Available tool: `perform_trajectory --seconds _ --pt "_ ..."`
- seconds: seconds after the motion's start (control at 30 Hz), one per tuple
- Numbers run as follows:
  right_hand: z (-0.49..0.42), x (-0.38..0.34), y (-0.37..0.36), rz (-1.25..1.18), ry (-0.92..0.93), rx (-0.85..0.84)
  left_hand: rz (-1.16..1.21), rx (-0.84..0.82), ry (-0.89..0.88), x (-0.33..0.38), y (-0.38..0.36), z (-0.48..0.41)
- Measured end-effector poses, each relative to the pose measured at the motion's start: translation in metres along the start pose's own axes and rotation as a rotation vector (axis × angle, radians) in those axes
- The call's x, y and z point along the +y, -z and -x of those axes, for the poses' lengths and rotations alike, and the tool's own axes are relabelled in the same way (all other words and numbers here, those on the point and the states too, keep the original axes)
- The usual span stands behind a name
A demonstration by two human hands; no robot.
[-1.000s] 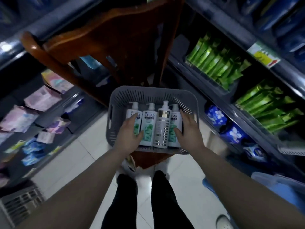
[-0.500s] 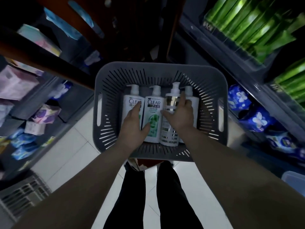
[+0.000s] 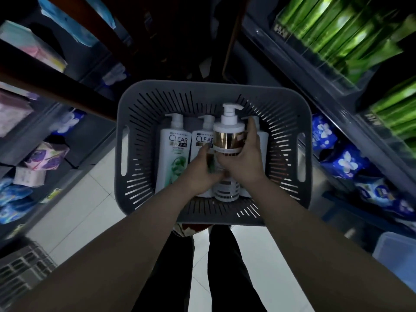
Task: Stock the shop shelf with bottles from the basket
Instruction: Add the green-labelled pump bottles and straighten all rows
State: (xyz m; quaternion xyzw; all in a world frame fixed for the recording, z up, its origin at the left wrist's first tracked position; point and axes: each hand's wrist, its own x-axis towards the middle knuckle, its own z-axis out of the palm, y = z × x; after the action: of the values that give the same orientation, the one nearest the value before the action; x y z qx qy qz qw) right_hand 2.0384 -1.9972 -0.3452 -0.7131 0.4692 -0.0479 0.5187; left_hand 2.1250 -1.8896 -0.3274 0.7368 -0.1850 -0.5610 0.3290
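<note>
The white pump bottle (image 3: 228, 131) lies with its long axis running six to twelve o'clock, pump head toward twelve and spout turned toward three. It is round-bodied, with a shiny copper-gold band under the shoulder and dark stripes near its base, and its neck end is tipped up above its neighbours inside the grey slotted basket (image 3: 202, 88). The right hand (image 3: 244, 163) wraps its fingers round the bottle's middle, thumb on the nine o'clock side. The left hand (image 3: 201, 174), blurred, lies with fingers stretched out on the second CLEAR bottle (image 3: 202, 138), just beside the pump bottle and gripping nothing. At nine o'clock of that lies another white CLEAR bottle (image 3: 174, 154) with a green leaf print, cap toward twelve; a fourth bottle (image 3: 262, 138) at three o'clock is mostly hidden. Past the basket, green packs (image 3: 337, 34) fill the shelf at one o'clock, and blue flowered packs (image 3: 344, 161) sit at three.
</note>
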Motion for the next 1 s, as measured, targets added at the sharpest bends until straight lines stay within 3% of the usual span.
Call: perform_trajectory --seconds 0.17,0.33,0.63,0.8,1.0 --pt "0.012 -0.002 0.02 -0.172 -0.001 -0.022 0.119 0.047 -0.023 0.002 -0.006 -0.009" --pt "-0.003 0.029 0.025 0.225 -0.23 0.143 0.204 0.209 0.044 -0.002 0.009 0.004" --pt "-0.032 0.06 0.005 0.086 -0.509 0.037 0.217 0.268 0.048 -0.009 0.034 0.025" --pt "-0.018 0.031 0.005 0.045 -0.459 0.013 0.225 0.302 0.027 -0.004 0.047 0.042" --pt "0.028 -0.037 0.03 0.004 -0.22 0.014 0.252 0.358 -0.034 0.024 0.071 0.089"
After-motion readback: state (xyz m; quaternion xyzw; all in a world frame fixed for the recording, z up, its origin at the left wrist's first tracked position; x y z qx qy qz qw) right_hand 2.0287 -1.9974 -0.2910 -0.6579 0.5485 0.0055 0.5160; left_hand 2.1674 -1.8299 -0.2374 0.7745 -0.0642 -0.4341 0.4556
